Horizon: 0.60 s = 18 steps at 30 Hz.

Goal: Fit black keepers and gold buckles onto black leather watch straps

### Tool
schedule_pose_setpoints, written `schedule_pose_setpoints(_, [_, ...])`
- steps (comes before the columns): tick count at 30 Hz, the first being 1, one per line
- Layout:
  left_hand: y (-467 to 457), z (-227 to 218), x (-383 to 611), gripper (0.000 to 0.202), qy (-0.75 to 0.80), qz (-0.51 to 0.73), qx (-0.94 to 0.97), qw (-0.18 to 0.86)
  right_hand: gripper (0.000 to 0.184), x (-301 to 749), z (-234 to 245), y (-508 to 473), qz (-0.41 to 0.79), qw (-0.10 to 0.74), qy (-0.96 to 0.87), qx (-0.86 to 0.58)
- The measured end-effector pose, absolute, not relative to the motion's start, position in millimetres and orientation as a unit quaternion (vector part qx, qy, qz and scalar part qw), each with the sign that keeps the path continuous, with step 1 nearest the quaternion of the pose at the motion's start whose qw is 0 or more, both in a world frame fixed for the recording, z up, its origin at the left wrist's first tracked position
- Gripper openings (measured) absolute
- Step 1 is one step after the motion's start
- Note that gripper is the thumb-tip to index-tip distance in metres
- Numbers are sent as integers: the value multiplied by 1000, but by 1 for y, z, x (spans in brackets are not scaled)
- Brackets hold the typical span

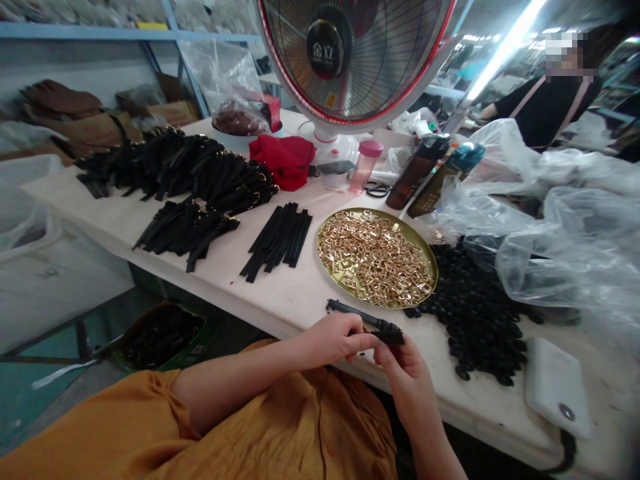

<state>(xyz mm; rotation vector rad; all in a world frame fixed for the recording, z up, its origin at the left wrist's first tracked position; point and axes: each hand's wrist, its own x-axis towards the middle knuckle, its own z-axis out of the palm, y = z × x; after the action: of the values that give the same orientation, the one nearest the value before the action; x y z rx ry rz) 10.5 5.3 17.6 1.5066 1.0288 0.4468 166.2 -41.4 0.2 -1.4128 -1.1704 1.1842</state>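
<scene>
Both my hands meet at the table's near edge over a black strap (361, 318). My left hand (334, 337) is closed around the strap's near end, thumb and fingers pinching it. My right hand (406, 365) pinches the same end from the right, at a small black piece. Just beyond lies a round gold tray (324, 235) full of small gold metal clasps (376, 258). A heap of small black parts (475, 317) lies to its right.
Piles of black straps (184, 175) and a loose bundle (279, 239) cover the table's left. A fan (350, 53), red cloth (284, 160), pink bottle (365, 167) and brown bottles (416, 171) stand behind. Clear plastic bags (570, 220) and a white power bank (556, 387) lie right. Another person (545, 100) works far right.
</scene>
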Motion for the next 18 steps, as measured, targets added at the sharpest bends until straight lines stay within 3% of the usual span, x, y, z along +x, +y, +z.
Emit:
schedule_pose_setpoints(5, [6,14,14,40,384,225,636,631,21,190,4,-40,470,403,-559,-552])
schedule_pose_setpoints(7, [7,15,16,35,365,204,673,610,25,212,-1,-28,390,386,-580,-603])
schedule_pose_setpoints(10, [11,16,18,26,398,185,689,577,28,246,-16,0,137,310,-630,-699])
schedule_pose_setpoints(18, [18,9,20,24,435,158,691,555,19,274,-49,42,36,193,-687,-700])
